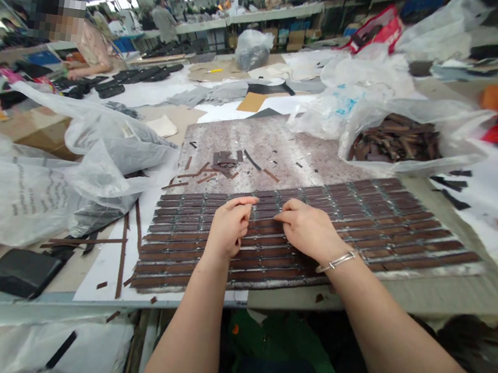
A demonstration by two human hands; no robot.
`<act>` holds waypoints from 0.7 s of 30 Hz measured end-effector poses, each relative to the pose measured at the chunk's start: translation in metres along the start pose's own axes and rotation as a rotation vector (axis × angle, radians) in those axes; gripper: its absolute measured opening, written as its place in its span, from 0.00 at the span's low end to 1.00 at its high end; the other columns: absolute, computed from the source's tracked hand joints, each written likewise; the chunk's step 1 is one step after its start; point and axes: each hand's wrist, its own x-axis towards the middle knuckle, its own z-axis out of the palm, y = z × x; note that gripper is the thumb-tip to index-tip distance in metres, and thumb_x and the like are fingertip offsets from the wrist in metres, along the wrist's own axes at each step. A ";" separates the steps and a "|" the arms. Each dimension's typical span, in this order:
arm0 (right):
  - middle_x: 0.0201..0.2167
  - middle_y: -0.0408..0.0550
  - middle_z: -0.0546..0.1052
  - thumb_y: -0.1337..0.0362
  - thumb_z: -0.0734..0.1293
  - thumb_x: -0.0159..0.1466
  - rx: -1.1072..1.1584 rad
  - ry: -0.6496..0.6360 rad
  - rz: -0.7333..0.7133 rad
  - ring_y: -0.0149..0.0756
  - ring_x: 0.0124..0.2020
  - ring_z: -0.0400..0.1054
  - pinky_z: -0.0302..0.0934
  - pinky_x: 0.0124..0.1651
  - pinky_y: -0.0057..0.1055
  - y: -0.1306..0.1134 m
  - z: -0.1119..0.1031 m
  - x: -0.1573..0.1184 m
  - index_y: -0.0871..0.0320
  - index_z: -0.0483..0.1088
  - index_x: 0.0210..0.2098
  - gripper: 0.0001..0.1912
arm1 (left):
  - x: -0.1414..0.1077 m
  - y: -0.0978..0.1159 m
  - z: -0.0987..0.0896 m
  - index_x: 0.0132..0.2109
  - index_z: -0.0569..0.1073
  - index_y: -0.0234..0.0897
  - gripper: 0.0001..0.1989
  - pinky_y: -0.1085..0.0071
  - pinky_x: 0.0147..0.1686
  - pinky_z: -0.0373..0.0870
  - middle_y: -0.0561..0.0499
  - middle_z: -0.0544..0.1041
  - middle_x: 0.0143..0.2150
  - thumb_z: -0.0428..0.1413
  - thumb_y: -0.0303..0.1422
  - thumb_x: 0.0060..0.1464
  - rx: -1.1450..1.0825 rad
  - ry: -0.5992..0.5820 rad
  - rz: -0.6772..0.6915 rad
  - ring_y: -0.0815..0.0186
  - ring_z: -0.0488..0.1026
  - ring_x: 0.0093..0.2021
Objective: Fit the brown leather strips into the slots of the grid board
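Note:
Rows of dark brown strips (390,229) lie side by side across a board on the table, with dark cross lines running between them. Over the middle of these rows is my left hand (231,226), its fingers curled and the index finger pointing right. Just to its right, my right hand (310,228) is closed, thumb and fingertips together at the strips; a bracelet circles that wrist. Whatever lies between the fingertips of either hand is too small to make out. Behind the hands, a small pile of short brown pieces (226,160) rests on the speckled board (300,147).
An open plastic bag of brown scraps (395,141) stands at the back right. Large plastic bags (97,154) and a black flat item (20,272) occupy the left. Loose strips (122,255) lie near the front edge. Another person (88,49) works at the far left.

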 end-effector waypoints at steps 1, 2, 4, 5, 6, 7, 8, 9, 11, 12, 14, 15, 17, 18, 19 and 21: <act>0.43 0.45 0.72 0.68 0.58 0.61 0.075 0.057 -0.019 0.32 0.36 0.67 0.58 0.37 0.27 -0.001 0.000 -0.001 0.51 0.74 0.43 0.17 | 0.000 0.002 0.000 0.39 0.72 0.37 0.11 0.81 0.13 0.49 0.59 0.61 0.20 0.53 0.29 0.46 -0.219 -0.034 -0.049 0.79 0.50 0.14; 0.42 0.46 0.72 0.68 0.59 0.61 0.166 0.111 -0.046 0.32 0.35 0.67 0.58 0.38 0.27 -0.003 -0.001 -0.001 0.52 0.73 0.45 0.16 | 0.001 0.004 0.001 0.39 0.71 0.36 0.10 0.81 0.12 0.44 0.60 0.59 0.20 0.53 0.28 0.46 -0.405 -0.065 -0.084 0.80 0.47 0.14; 0.40 0.46 0.73 0.65 0.62 0.61 0.373 0.173 -0.119 0.30 0.34 0.67 0.59 0.40 0.26 -0.009 -0.002 -0.003 0.55 0.71 0.46 0.15 | 0.002 0.004 0.001 0.37 0.68 0.35 0.10 0.82 0.12 0.40 0.61 0.56 0.21 0.52 0.25 0.45 -0.657 -0.076 -0.134 0.81 0.45 0.14; 0.38 0.46 0.73 0.64 0.63 0.60 0.467 0.176 -0.160 0.30 0.33 0.66 0.59 0.39 0.26 -0.013 -0.003 -0.004 0.55 0.71 0.46 0.15 | 0.003 0.004 0.002 0.37 0.67 0.35 0.09 0.82 0.12 0.40 0.61 0.55 0.21 0.51 0.24 0.44 -0.729 -0.056 -0.148 0.81 0.46 0.14; 0.36 0.45 0.73 0.64 0.64 0.60 0.543 0.166 -0.196 0.29 0.33 0.66 0.59 0.39 0.25 -0.018 -0.004 -0.004 0.56 0.71 0.45 0.14 | 0.004 0.003 0.003 0.37 0.66 0.34 0.09 0.82 0.12 0.40 0.61 0.55 0.21 0.51 0.24 0.44 -0.777 -0.031 -0.155 0.81 0.46 0.14; 0.35 0.45 0.74 0.63 0.65 0.59 0.597 0.149 -0.224 0.29 0.33 0.66 0.59 0.38 0.25 -0.023 -0.004 -0.005 0.55 0.72 0.44 0.13 | 0.004 0.001 0.004 0.37 0.66 0.34 0.09 0.82 0.12 0.41 0.61 0.54 0.21 0.51 0.23 0.45 -0.809 -0.006 -0.156 0.81 0.46 0.14; 0.33 0.44 0.74 0.63 0.65 0.59 0.629 0.133 -0.243 0.29 0.33 0.66 0.59 0.38 0.25 -0.027 -0.004 -0.005 0.55 0.72 0.43 0.12 | 0.005 0.000 0.005 0.37 0.66 0.35 0.09 0.82 0.12 0.41 0.61 0.54 0.21 0.51 0.23 0.45 -0.830 0.014 -0.154 0.81 0.47 0.14; 0.33 0.43 0.74 0.64 0.66 0.59 0.642 0.119 -0.257 0.29 0.33 0.66 0.59 0.38 0.25 -0.032 -0.004 -0.006 0.55 0.73 0.41 0.11 | 0.005 -0.001 0.007 0.37 0.65 0.35 0.09 0.82 0.13 0.42 0.61 0.54 0.21 0.51 0.24 0.45 -0.846 0.028 -0.151 0.80 0.48 0.14; 0.33 0.43 0.75 0.65 0.66 0.59 0.641 0.103 -0.278 0.30 0.34 0.67 0.58 0.40 0.25 -0.038 -0.002 -0.006 0.55 0.74 0.38 0.08 | 0.005 -0.003 0.011 0.38 0.65 0.35 0.10 0.81 0.14 0.44 0.60 0.55 0.21 0.51 0.24 0.45 -0.865 0.037 -0.151 0.80 0.50 0.15; 0.33 0.43 0.75 0.66 0.65 0.60 0.639 0.100 -0.287 0.30 0.35 0.67 0.58 0.41 0.25 -0.040 -0.001 -0.005 0.55 0.74 0.36 0.07 | 0.005 -0.004 0.012 0.38 0.65 0.36 0.10 0.81 0.14 0.44 0.60 0.55 0.21 0.51 0.25 0.45 -0.869 0.036 -0.151 0.80 0.50 0.15; 0.34 0.44 0.75 0.67 0.64 0.61 0.649 0.102 -0.302 0.29 0.37 0.67 0.58 0.42 0.25 -0.042 0.001 -0.005 0.56 0.75 0.34 0.07 | 0.006 -0.005 0.016 0.37 0.65 0.36 0.09 0.81 0.15 0.46 0.60 0.55 0.21 0.51 0.25 0.45 -0.870 0.034 -0.147 0.79 0.51 0.15; 0.34 0.44 0.75 0.68 0.64 0.61 0.661 0.102 -0.307 0.29 0.37 0.67 0.58 0.42 0.24 -0.041 0.002 -0.004 0.56 0.75 0.33 0.07 | 0.006 -0.006 0.017 0.37 0.65 0.36 0.09 0.80 0.15 0.46 0.60 0.55 0.21 0.51 0.25 0.45 -0.869 0.032 -0.143 0.79 0.51 0.15; 0.33 0.43 0.75 0.68 0.63 0.61 0.682 0.103 -0.306 0.28 0.36 0.67 0.58 0.41 0.24 -0.040 0.004 -0.004 0.56 0.74 0.31 0.07 | 0.006 -0.008 0.021 0.37 0.65 0.35 0.09 0.80 0.15 0.46 0.60 0.56 0.21 0.51 0.25 0.45 -0.873 0.024 -0.133 0.79 0.51 0.15; 0.31 0.43 0.74 0.69 0.63 0.61 0.682 0.106 -0.301 0.28 0.35 0.67 0.58 0.40 0.24 -0.040 0.005 -0.004 0.57 0.74 0.29 0.08 | 0.006 -0.008 0.022 0.37 0.65 0.35 0.09 0.80 0.15 0.46 0.60 0.56 0.21 0.51 0.25 0.45 -0.881 0.021 -0.128 0.79 0.52 0.15; 0.30 0.43 0.74 0.69 0.63 0.61 0.677 0.111 -0.291 0.28 0.34 0.66 0.58 0.39 0.24 -0.039 0.006 -0.004 0.58 0.73 0.28 0.08 | 0.006 -0.009 0.024 0.37 0.65 0.35 0.09 0.80 0.15 0.46 0.60 0.57 0.21 0.51 0.25 0.45 -0.891 0.019 -0.126 0.79 0.52 0.15; 0.28 0.43 0.73 0.70 0.63 0.60 0.672 0.132 -0.264 0.28 0.32 0.65 0.57 0.38 0.25 -0.038 0.007 -0.004 0.59 0.72 0.26 0.08 | 0.005 -0.010 0.025 0.37 0.65 0.35 0.08 0.81 0.15 0.47 0.59 0.57 0.21 0.51 0.24 0.45 -0.922 0.020 -0.129 0.79 0.53 0.15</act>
